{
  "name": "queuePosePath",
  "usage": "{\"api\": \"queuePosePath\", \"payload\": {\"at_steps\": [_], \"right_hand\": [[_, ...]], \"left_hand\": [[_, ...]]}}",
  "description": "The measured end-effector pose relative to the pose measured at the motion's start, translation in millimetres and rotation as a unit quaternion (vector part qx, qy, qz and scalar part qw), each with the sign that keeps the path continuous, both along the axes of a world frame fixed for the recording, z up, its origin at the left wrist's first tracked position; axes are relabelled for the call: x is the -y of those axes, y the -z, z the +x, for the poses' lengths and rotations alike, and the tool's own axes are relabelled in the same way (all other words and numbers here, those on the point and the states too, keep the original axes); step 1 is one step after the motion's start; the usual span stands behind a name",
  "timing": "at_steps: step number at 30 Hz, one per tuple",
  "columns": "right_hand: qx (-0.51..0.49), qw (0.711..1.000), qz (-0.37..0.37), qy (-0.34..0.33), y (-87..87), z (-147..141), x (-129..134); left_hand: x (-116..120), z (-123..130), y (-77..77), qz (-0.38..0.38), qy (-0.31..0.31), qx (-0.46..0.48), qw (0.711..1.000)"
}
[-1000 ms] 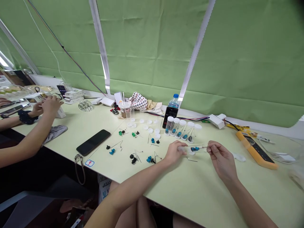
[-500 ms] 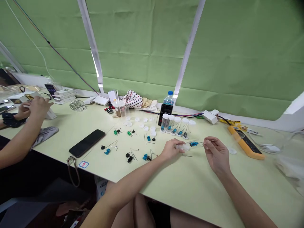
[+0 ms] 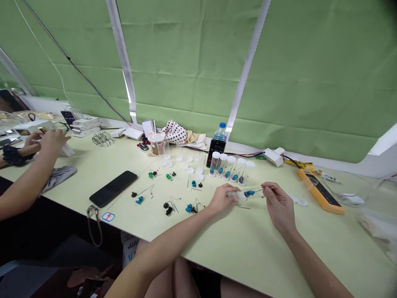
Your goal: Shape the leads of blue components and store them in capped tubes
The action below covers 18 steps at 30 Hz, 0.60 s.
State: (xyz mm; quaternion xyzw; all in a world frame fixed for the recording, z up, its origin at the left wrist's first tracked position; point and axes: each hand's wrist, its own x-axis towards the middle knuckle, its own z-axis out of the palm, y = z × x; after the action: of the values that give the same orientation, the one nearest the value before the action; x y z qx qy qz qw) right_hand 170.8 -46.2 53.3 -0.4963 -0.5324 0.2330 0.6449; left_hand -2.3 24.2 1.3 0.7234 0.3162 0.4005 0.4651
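My left hand [image 3: 221, 200] is closed around the white-capped end of a clear plastic tube [image 3: 242, 195], which lies nearly level above the table. A blue plastic part [image 3: 249, 193] appears to be inside the tube, with a thin metal rod [image 3: 258, 190] running out to the right. Thumb and fingers of my right hand [image 3: 280, 205] pinch that rod's far end. Below the tube lies a small metal hex key [image 3: 244, 207]. Several capped clear tubes [image 3: 231, 167] with blue parts stand in a row behind my hands.
Small blue, black and green parts [image 3: 168, 209] with bent rods lie left of my hands. White caps [image 3: 190, 170] sit behind them. A black phone [image 3: 113, 188] lies further left, and a yellow multimeter [image 3: 321, 191] lies right. Another person's hands [image 3: 51, 142] work at far left.
The blue part has moved left, from near the tube's mouth to deeper along it. My right hand has come slightly left, closer to the left hand.
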Motion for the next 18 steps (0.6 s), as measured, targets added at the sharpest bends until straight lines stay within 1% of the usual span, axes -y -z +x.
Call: {"api": "queuePosePath", "payload": {"at_steps": [8, 18], "right_hand": [[-0.001, 1.0, -0.002, 0.011, 1.0, 4.0, -0.4], [0.003, 0.999, 0.023, 0.048, 9.1, 1.3, -1.6]], "left_hand": [[4.1, -2.3, -2.9, 0.057, -0.022, -0.018, 0.998], [4.9, -1.2, -0.2, 0.095, -0.009, -0.035, 0.995]]}}
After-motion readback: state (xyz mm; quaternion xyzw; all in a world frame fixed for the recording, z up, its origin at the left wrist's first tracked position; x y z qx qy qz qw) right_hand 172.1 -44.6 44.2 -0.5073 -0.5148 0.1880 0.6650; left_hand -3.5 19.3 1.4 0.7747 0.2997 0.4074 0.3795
